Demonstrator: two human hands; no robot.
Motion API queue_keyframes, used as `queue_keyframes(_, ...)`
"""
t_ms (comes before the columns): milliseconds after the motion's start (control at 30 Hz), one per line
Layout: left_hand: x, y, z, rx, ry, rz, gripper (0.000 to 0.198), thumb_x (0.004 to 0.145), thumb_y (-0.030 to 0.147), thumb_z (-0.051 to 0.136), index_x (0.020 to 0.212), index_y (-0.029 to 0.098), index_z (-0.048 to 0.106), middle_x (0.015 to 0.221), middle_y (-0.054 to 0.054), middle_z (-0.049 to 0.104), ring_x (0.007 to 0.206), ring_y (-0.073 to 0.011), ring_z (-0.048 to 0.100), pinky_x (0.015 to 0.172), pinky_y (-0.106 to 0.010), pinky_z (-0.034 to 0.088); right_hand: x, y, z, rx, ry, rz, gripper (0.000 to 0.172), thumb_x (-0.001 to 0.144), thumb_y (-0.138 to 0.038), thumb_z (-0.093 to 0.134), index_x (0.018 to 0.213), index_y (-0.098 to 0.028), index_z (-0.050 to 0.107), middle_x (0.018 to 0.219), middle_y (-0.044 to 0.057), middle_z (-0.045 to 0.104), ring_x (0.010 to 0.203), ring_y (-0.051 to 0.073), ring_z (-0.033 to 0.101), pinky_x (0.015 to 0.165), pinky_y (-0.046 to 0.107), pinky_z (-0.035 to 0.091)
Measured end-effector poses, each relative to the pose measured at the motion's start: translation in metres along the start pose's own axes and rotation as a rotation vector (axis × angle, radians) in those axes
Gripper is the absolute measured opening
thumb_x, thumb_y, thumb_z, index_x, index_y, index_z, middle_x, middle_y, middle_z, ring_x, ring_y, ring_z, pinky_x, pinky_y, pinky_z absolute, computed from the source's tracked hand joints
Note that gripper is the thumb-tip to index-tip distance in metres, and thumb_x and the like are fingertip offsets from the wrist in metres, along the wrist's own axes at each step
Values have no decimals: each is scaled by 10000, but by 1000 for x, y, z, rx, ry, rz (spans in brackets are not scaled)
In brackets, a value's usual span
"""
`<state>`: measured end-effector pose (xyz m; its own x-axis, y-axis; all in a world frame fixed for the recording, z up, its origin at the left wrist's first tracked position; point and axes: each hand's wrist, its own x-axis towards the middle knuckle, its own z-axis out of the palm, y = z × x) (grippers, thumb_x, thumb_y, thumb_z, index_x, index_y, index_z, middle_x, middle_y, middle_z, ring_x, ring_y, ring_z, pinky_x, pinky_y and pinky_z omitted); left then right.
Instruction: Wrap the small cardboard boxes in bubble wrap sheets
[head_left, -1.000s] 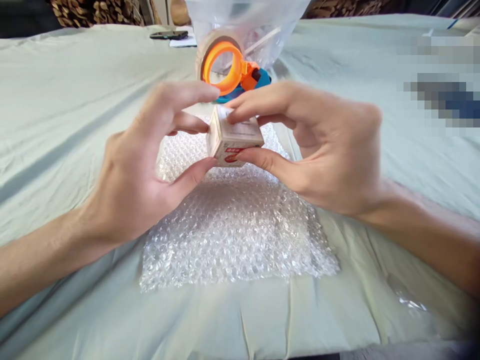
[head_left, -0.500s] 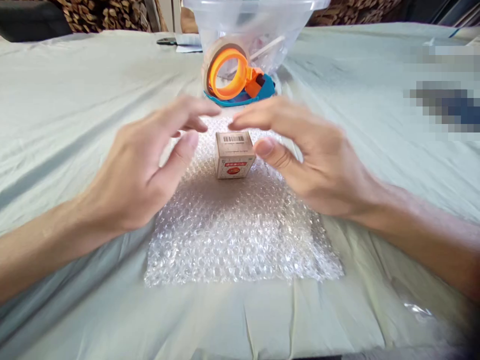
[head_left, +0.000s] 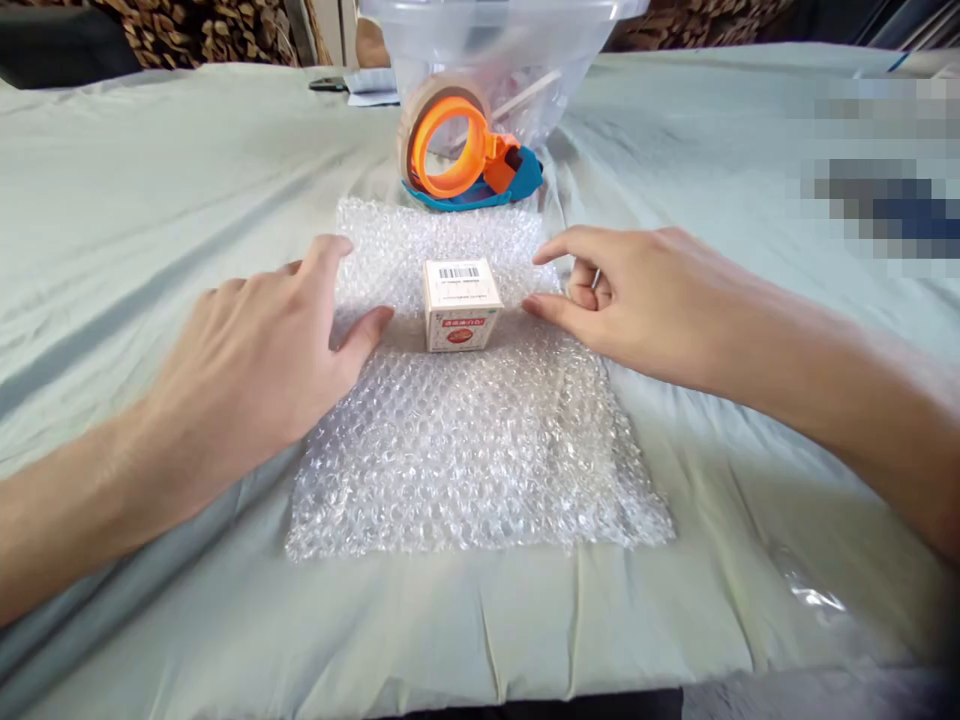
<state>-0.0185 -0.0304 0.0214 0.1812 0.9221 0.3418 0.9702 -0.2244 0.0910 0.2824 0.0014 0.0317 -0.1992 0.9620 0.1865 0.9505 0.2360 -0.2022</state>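
Observation:
A small white carton point(head_left: 463, 300) with a barcode on top and a red label on its front stands upright on a sheet of bubble wrap point(head_left: 465, 450). To the left, my left hand point(head_left: 262, 350) hovers over the wrap's edge, thumb and fingers spread and holding nothing. On the opposite side, my right hand point(head_left: 630, 300) is by the sheet's right edge, its thumb and index finger apart with a gap between them. Both hands are clear of the carton. Whether the fingertips touch the wrap, I cannot tell.
Just behind the wrap lies an orange and blue tape dispenser point(head_left: 517, 175) with a roll of tape. A clear plastic bin point(head_left: 510, 60) stands beyond it. A dark phone-like object point(head_left: 328, 85) lies at the back left. A pale green cloth point(head_left: 187, 180) covers the table.
My hands have moved apart, away from above the carton, the left one leftward and the right one rightward. The carton stays in place on the wrap.

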Motion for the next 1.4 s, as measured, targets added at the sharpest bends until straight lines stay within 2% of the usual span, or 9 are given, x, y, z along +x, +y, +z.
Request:
queue_keyframes(133,1,0,2,-182,57,44,647,967,360,732,1597,296,600,876,1,692,691,-256,605,723,-369,419,-5,-1,-1,65,7,-53,528,995,-346,771,1520,-317,721,1048,64,822,830,303,744,786,446,517)
queue_keyframes(267,4,2,-1,-428,71,56,663,953,324,720,1606,259,621,763,37,649,600,-201,582,666,-351,449,-10,-2,-6,-2,43,-33,610,1004,-455,788,1587,-300,697,1186,115,818,886,334,750,857,490,528)
queue_keyframes(433,4,11,-4,-620,51,101,429,985,283,697,1403,237,781,621,73,498,484,-133,451,496,-289,340,-11,-3,-5,-52,-38,-6,535,1014,-572,786,1460,-276,788,872,90,766,804,366,720,798,487,520)
queue_keyframes(733,4,11,-1,-652,62,103,479,957,251,690,1422,170,766,718,43,525,478,-114,497,465,-249,385,-5,-8,-3,184,-45,-8,619,961,-220,751,1577,-250,706,1138,109,823,899,319,766,894,492,589)
queue_keyframes(867,3,10,-1,-624,48,101,438,989,242,657,1408,192,774,701,51,477,465,-102,424,456,-245,331,-10,-6,-3,200,3,-17,616,956,-308,806,1563,-290,704,1283,121,789,913,305,764,881,479,593)
queue_keyframes(1033,2,9,3,-611,95,107,420,966,302,702,1364,226,812,816,-3,614,575,-130,520,477,-245,381,-11,-3,-2,-39,-42,51,482,1021,-530,776,1401,-235,802,934,112,775,854,371,732,848,523,559)
queue_keyframes(1133,1,9,3,-594,96,84,413,977,310,703,1368,236,815,837,-22,639,621,-162,559,500,-272,405,-7,-3,-2,54,-61,28,461,1038,-396,733,1468,-236,779,888,86,786,829,348,731,823,495,563)
queue_keyframes(1267,0,11,1,-605,74,69,408,992,318,694,1379,241,796,762,8,562,558,-146,494,492,-282,377,-7,-5,0,179,-34,10,613,1016,-218,649,1629,-209,672,939,88,799,869,342,749,851,504,598)
queue_keyframes(1400,0,12,1,-609,110,89,437,972,303,709,1385,197,801,772,14,559,566,-128,524,503,-253,425,-13,-6,-1,146,-17,-44,670,997,-222,663,1666,-223,644,1220,142,805,981,358,779,1008,582,626)
